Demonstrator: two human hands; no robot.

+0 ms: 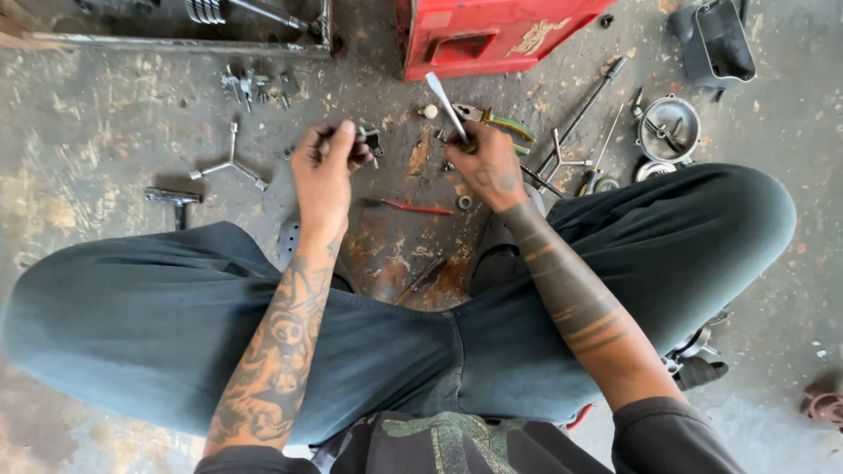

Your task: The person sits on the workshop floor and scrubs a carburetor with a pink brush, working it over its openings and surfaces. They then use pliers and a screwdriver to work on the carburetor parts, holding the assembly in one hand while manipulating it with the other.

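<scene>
I squat over a stained concrete floor (88,140). My left hand (323,167) is closed around a small dark metal part (369,140) held in front of me. My right hand (492,167) grips a flat silver tool (443,101) whose shaft points up and to the left. The two hands are a short gap apart above the floor. A red-handled tool (413,207) lies on the floor just below and between them.
A red metal box (483,35) stands ahead. Pliers (496,121), a three-way wrench (230,162), a hammer (174,200), long rods (588,101), a round metal cover (669,130), a black plastic cover (716,39) and several small parts (250,86) lie scattered around.
</scene>
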